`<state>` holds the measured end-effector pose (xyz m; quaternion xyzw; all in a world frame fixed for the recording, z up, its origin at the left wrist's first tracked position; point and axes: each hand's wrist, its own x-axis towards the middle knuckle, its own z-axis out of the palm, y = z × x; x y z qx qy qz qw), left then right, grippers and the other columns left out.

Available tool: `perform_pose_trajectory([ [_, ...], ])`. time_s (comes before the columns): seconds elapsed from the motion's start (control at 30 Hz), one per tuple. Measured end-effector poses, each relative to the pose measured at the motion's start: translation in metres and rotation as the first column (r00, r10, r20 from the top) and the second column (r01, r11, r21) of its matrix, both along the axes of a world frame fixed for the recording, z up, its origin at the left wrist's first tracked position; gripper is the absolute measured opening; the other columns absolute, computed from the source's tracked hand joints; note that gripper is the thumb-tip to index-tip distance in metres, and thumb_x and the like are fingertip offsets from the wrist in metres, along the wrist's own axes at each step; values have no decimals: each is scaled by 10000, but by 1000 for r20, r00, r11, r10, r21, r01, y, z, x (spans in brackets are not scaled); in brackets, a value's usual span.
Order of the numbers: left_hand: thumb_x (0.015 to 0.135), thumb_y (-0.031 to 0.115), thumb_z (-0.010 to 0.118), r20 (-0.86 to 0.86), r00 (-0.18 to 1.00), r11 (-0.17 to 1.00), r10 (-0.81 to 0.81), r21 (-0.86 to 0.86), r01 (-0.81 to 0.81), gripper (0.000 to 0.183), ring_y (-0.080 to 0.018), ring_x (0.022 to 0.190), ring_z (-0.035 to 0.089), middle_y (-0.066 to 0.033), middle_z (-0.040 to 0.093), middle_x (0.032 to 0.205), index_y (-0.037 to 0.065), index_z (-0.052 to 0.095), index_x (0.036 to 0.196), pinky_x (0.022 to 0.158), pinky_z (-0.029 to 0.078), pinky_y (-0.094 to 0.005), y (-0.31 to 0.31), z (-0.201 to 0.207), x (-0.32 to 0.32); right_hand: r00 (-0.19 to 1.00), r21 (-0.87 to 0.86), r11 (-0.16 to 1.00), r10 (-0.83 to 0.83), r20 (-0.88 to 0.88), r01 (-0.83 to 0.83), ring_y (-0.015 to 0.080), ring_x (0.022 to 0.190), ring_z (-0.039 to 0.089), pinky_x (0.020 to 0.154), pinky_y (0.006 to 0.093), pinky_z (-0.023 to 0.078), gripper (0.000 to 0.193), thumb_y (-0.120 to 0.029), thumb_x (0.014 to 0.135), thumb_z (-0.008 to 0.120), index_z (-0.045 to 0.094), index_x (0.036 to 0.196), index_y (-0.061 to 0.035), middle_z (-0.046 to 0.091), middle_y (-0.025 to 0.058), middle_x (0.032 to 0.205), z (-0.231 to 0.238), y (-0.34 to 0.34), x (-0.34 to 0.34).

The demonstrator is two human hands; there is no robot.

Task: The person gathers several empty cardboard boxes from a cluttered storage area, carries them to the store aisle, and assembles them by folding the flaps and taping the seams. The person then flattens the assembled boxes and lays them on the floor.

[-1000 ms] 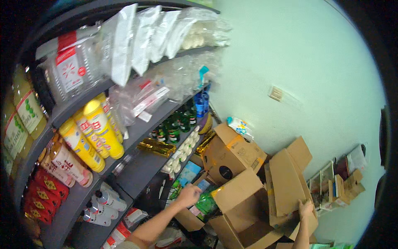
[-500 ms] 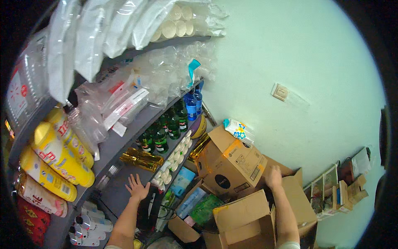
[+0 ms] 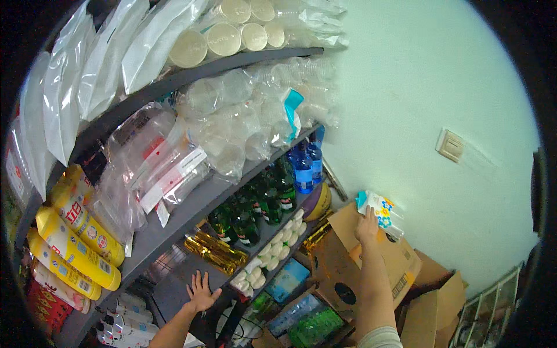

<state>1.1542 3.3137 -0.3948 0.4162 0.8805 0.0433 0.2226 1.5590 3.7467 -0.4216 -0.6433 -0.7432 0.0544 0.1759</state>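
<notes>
Head view: I am logging one white flowered packet [image 3: 387,216], lying atop a brown carton [image 3: 329,271]. Right hand [image 3: 366,227]: fingers extending onto the packet; whether they are gripping, I cannot tell. Left hand [image 3: 201,294]: spreading wide, holding nothing, beside the grey shelf [image 3: 169,279]. Progress: reach seemingly done; packet not yet lifted.

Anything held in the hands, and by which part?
Left hand: open, nothing held. Right hand: fingers at the left part of the white flower-patterned packet, near its teal end; gripping or just touching, can't tell.
</notes>
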Motion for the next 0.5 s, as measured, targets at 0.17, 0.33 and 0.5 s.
perform_pose_trajectory([
  [0.17, 834, 705, 446, -5, 1000, 1000, 4, -1, -4, 975, -340, 1443, -103, -125, -88, 1578, 146, 34, 1518, 1098, -48, -603, 0, -3, -1, 968, 1, 1000, 4, 252, -5, 303, 1437, 152, 1126, 507, 216, 337, -165, 897, 446, 648, 1121, -16, 233, 128, 1536, -26, 39, -2],
  [0.33, 825, 720, 447, 30, 1000, 1000, 2, -27, -1, 993, -331, 1440, -131, -119, -124, 1574, 161, 10, 1519, 1100, -55, -593, -2, -4, -4, 972, 69, 996, 45, 231, -62, 315, 1391, 260, 1118, 461, 258, 387, -140, 908, 415, 524, 1245, 18, 349, 153, 1457, -27, 39, 8],
  [0.5, 818, 723, 455, 10, 1000, 1000, -9, -26, 9, 989, -332, 1442, -118, -121, -104, 1577, 172, 31, 1521, 1101, -42, -596, -2, -3, -5, 993, -37, 993, 109, -51, -111, 338, 1246, 429, 1044, 441, 356, 336, -120, 913, 395, 545, 1175, 26, 478, 170, 1299, -2, 22, 13],
])
